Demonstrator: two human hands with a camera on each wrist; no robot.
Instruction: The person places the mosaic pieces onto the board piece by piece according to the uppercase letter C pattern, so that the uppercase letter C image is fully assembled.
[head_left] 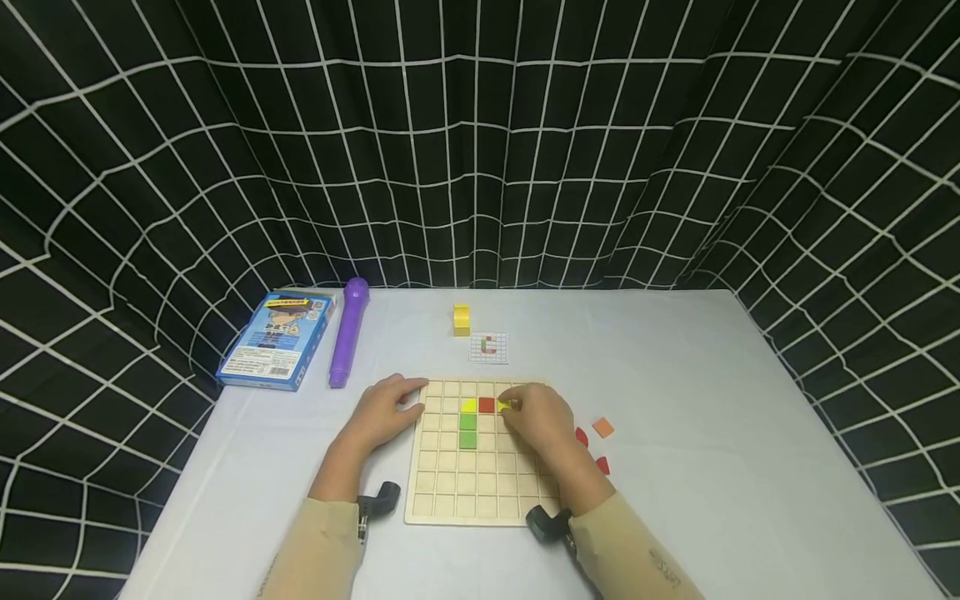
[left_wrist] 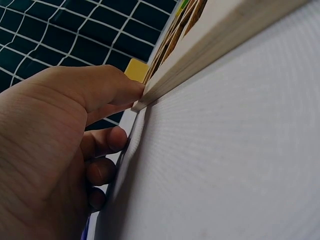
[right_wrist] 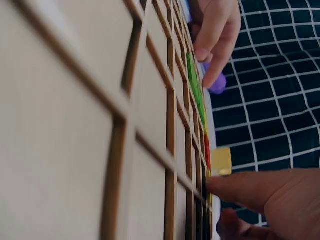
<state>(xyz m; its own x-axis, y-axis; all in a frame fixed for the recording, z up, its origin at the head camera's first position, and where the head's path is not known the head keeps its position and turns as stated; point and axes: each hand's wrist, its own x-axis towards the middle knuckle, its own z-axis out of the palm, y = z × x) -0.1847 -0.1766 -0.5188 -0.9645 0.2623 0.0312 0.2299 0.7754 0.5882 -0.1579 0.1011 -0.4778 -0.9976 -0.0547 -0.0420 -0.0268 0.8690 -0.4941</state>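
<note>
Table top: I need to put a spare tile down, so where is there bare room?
Bare cloth lies right of the orange tile toward the table's right edge, and between the purple pen and the yellow block. Around the wooden board both hands crowd it.

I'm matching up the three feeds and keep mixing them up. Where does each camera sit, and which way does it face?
Head: above, looking forward and down at the grid board; both forearms and hands show.
Left wrist: low on the table, facing the board's edge; left hand shows.
Right wrist: skims along the board; right hand shows.
All three share the board.
</note>
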